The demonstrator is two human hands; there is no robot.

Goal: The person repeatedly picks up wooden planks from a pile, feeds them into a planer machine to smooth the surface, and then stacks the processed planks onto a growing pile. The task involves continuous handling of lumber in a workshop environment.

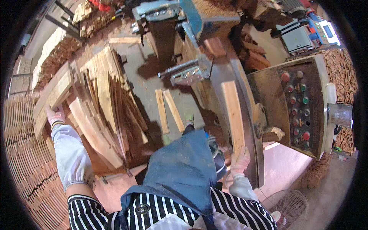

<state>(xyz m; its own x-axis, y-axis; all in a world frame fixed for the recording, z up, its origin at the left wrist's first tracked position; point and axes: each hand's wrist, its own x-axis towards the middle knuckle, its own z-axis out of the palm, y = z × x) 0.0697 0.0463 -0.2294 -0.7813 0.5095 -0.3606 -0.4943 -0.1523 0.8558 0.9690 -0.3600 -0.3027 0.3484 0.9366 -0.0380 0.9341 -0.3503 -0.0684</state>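
The right hand (240, 158), gloved and low in the frame just right of centre, is closed on the near end of a pale wooden board (234, 115) that lies on the steel table of a woodworking machine (251, 126). The board's long axis runs almost straight up the frame, tilted slightly to the left at its far end, so it points away from the person toward the blue machine head (199, 19) at upper centre. The left hand (55, 115), also gloved, is stretched far out to the left of the frame and rests with its fingers curled on the end of a plank in the stack of curved planks (99, 111); whether it has a full grasp there I cannot tell. Judged from this, the step in hand is feeding one board along the table while the other hand reaches for the next piece from the stack. The next move would call for keeping the board flat and in line with the table's length and pushing from its near end with the fingers clear of the machine. Two loose slats (168, 111) lie on the floor between the stack and the machine, and a control panel with coloured buttons (301, 105) stands at the right.
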